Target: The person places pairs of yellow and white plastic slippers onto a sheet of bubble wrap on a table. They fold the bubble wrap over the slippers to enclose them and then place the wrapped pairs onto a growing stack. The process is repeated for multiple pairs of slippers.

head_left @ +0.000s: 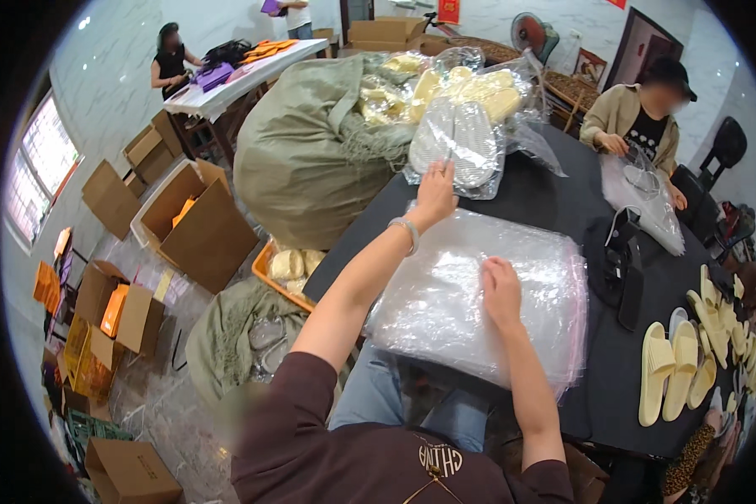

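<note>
My left hand [437, 193] reaches to the far edge of the table, its fingers stretched out over the near end of a pair of grey ribbed slippers [455, 143] in a clear plastic bag. That pair lies against a heap of bagged pale yellow slippers [496, 94]. Closer to me, a wide stack of clear plastic bags [420, 290] with a pinkish edge covers the table in front of my body. Over the stack, my right hand [501, 290] rests with its fingers loosely bent and no item visible in it.
Loose yellow slippers [683, 361] line the table's right side, near a black device [623, 252]. A large green sack [302, 151] bulges beyond my left arm. Across the table, a person [638, 126] handles clear bags. Cardboard boxes [206, 239] stand on the left floor.
</note>
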A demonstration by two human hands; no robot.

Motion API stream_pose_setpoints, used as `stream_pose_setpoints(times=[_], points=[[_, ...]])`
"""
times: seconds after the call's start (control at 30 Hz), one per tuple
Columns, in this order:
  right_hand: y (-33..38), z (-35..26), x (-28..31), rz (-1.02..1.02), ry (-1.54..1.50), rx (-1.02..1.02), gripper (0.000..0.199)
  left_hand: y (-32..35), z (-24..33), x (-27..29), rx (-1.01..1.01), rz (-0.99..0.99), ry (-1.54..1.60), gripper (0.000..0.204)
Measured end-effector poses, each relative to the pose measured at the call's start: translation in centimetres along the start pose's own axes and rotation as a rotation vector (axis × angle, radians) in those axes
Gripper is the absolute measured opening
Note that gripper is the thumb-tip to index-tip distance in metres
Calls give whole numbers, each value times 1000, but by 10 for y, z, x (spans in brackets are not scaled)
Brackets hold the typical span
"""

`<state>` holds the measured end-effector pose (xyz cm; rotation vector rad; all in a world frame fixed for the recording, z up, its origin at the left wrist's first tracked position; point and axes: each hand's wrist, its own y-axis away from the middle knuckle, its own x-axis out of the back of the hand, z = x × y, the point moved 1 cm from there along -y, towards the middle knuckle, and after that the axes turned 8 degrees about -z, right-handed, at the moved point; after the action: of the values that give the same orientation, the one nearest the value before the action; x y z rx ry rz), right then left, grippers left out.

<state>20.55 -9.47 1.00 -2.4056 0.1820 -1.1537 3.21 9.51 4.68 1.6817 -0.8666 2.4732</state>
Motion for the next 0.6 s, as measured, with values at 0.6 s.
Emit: stream_pose_setpoints(times=[0.6], points=[[3, 13, 7, 7, -61, -19, 18, -64, -62, -45, -164, 13, -415, 58]])
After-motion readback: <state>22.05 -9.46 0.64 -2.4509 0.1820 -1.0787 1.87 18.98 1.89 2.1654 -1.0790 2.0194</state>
